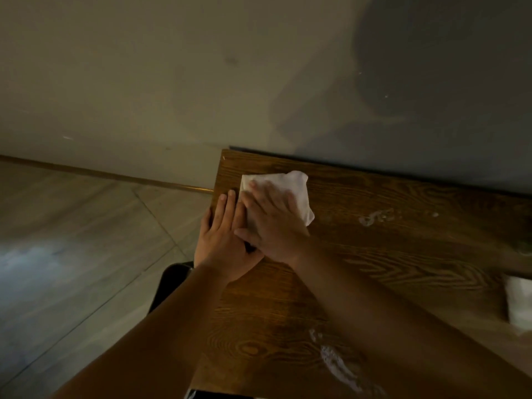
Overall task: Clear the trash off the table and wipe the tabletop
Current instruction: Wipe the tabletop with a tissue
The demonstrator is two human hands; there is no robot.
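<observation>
right hand (272, 223) flat, fingers spread on white cloth (299, 194), left hand (223, 240) flat on wooden table (374, 254)

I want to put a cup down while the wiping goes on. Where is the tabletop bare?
The bare stretch lies mid-table, between the foamy smear by the wall and the wet streak at the near edge. The far left corner is crowded: the right hand presses the white cloth, the left hand beside it. Something white occupies the right edge.
</observation>
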